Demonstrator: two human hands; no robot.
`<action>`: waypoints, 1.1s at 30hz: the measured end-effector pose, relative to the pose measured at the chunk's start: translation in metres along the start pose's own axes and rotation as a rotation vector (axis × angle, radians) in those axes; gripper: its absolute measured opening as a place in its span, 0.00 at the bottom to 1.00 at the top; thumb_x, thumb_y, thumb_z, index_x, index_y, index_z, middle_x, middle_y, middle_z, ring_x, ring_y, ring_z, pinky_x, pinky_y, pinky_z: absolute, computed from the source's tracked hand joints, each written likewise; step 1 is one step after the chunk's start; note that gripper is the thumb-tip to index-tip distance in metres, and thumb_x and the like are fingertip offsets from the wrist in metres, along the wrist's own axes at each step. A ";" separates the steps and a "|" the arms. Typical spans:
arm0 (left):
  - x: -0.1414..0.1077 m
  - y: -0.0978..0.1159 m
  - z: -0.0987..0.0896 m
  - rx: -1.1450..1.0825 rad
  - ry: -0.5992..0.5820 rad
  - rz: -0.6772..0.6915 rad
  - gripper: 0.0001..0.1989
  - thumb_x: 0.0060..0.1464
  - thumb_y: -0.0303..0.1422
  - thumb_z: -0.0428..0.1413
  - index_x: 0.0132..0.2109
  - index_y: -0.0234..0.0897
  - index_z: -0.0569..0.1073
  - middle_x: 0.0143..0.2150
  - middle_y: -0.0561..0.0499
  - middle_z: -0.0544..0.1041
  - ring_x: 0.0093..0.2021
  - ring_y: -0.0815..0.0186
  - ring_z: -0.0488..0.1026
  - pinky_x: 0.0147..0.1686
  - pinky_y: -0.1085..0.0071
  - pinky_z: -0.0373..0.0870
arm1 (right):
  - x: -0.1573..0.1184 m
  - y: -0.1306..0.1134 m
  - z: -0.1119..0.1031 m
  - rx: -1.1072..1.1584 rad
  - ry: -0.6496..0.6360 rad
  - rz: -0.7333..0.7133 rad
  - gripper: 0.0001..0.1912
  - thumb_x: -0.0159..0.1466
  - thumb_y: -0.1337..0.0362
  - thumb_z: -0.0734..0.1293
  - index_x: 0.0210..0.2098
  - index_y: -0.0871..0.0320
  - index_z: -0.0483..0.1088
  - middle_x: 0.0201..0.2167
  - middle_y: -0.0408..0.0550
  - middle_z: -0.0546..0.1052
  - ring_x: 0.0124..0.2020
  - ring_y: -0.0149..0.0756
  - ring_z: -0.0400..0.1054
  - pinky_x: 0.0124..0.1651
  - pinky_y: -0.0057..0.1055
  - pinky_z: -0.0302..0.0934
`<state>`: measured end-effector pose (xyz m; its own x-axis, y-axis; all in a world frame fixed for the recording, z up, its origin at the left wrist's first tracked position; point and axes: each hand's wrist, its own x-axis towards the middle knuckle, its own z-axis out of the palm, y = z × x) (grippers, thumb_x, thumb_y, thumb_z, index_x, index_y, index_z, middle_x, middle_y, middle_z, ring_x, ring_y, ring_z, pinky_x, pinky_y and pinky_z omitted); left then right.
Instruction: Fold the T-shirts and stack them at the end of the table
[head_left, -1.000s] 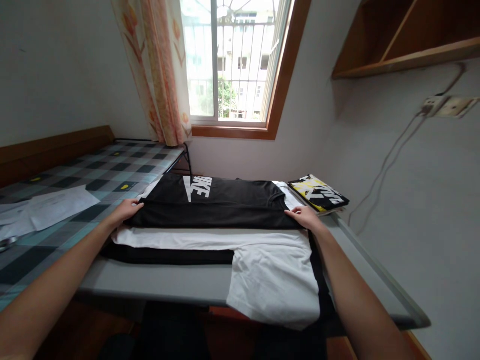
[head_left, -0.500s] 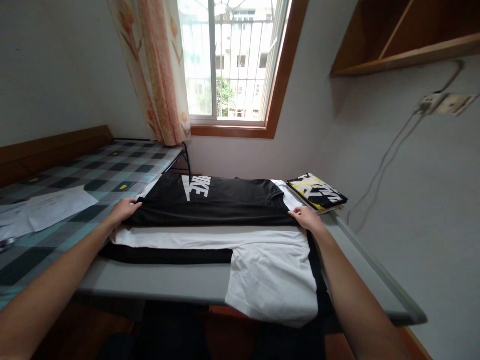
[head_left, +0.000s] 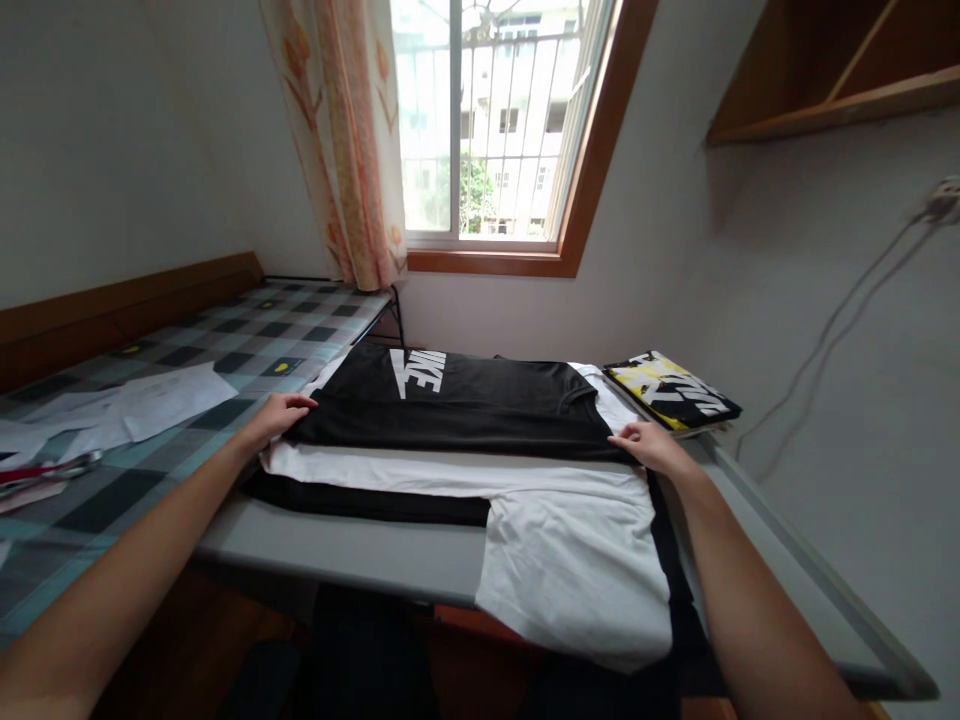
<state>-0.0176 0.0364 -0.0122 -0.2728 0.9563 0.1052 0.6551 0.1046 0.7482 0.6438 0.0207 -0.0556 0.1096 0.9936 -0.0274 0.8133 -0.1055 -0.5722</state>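
A black T-shirt (head_left: 480, 385) with white NIKE lettering lies across the table, its near side folded over in a long strip. My left hand (head_left: 279, 420) is closed on the left end of that folded strip, fingertips pinching the cloth. At the other end, by the collar, my right hand (head_left: 651, 447) pinches the strip's corner. Nearer to me lies a white T-shirt (head_left: 574, 570), one sleeve hanging past the table's front edge. Some black cloth (head_left: 367, 500) shows from under the white one.
A folded black, yellow and white garment (head_left: 675, 392) rests at the back right of the grey table (head_left: 337, 545). On the left, a checked bed (head_left: 300, 330) bears papers (head_left: 180, 400). A shelf (head_left: 840, 80) overhangs at the upper right, and a cable (head_left: 817, 340) runs down the wall.
The view has turned a little to the left, so everything sits further right. Both hands keep their pinch on the black T-shirt's folded strip, which looks much the same.
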 end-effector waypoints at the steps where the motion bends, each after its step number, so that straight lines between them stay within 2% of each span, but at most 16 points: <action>1: 0.001 0.001 0.001 -0.004 -0.007 0.003 0.15 0.35 0.44 0.62 0.27 0.37 0.78 0.29 0.47 0.80 0.38 0.54 0.77 0.39 0.65 0.74 | -0.001 -0.002 0.000 -0.004 0.016 0.005 0.16 0.53 0.51 0.70 0.25 0.59 0.73 0.22 0.50 0.77 0.23 0.38 0.70 0.26 0.29 0.59; 5: 0.006 0.001 0.003 -0.031 -0.055 0.015 0.17 0.33 0.45 0.64 0.28 0.36 0.78 0.30 0.45 0.80 0.38 0.53 0.78 0.40 0.64 0.75 | -0.002 -0.015 0.007 -0.063 0.217 -0.057 0.20 0.57 0.48 0.66 0.39 0.58 0.76 0.27 0.50 0.79 0.28 0.40 0.72 0.30 0.30 0.60; 8: 0.008 -0.002 0.003 -0.009 -0.065 0.025 0.19 0.33 0.47 0.64 0.29 0.36 0.79 0.31 0.45 0.81 0.39 0.52 0.78 0.41 0.63 0.75 | 0.000 -0.022 0.014 -0.112 0.285 -0.145 0.19 0.59 0.50 0.63 0.38 0.56 0.77 0.28 0.51 0.79 0.32 0.41 0.72 0.34 0.32 0.61; 14: 0.009 -0.005 0.002 0.023 -0.065 0.073 0.18 0.34 0.47 0.63 0.30 0.37 0.79 0.34 0.45 0.82 0.43 0.51 0.77 0.46 0.62 0.74 | 0.003 -0.021 0.020 0.025 0.295 -0.130 0.16 0.55 0.50 0.66 0.29 0.57 0.74 0.25 0.50 0.77 0.28 0.39 0.70 0.31 0.31 0.61; 19: 0.013 -0.005 0.007 0.004 -0.057 0.079 0.17 0.34 0.44 0.62 0.30 0.36 0.79 0.36 0.45 0.82 0.44 0.51 0.77 0.47 0.62 0.73 | 0.003 -0.019 0.017 0.124 0.240 -0.111 0.17 0.53 0.49 0.66 0.23 0.57 0.71 0.22 0.48 0.76 0.26 0.38 0.69 0.29 0.30 0.60; 23: 0.016 -0.003 0.011 -0.032 -0.068 0.058 0.16 0.33 0.41 0.63 0.31 0.35 0.79 0.36 0.44 0.81 0.43 0.52 0.77 0.46 0.62 0.73 | 0.003 -0.018 0.017 0.163 0.215 -0.059 0.15 0.53 0.51 0.66 0.23 0.58 0.70 0.22 0.49 0.76 0.26 0.38 0.69 0.30 0.31 0.60; 28: 0.020 -0.001 0.016 -0.045 -0.069 0.069 0.15 0.32 0.39 0.62 0.30 0.35 0.78 0.34 0.44 0.81 0.43 0.52 0.77 0.47 0.62 0.72 | 0.002 -0.018 0.019 0.104 0.215 -0.011 0.12 0.53 0.54 0.65 0.25 0.58 0.71 0.23 0.49 0.76 0.27 0.39 0.70 0.30 0.30 0.60; 33: 0.024 -0.005 0.020 -0.051 -0.060 0.073 0.16 0.31 0.39 0.62 0.31 0.35 0.78 0.32 0.46 0.80 0.41 0.53 0.77 0.44 0.61 0.73 | 0.000 -0.021 0.017 0.091 0.219 -0.003 0.16 0.56 0.53 0.63 0.25 0.59 0.73 0.24 0.50 0.77 0.28 0.40 0.71 0.31 0.31 0.59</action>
<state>-0.0130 0.0643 -0.0268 -0.1820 0.9756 0.1226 0.6347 0.0213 0.7725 0.6169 0.0235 -0.0572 0.2364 0.9604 0.1476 0.7604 -0.0883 -0.6434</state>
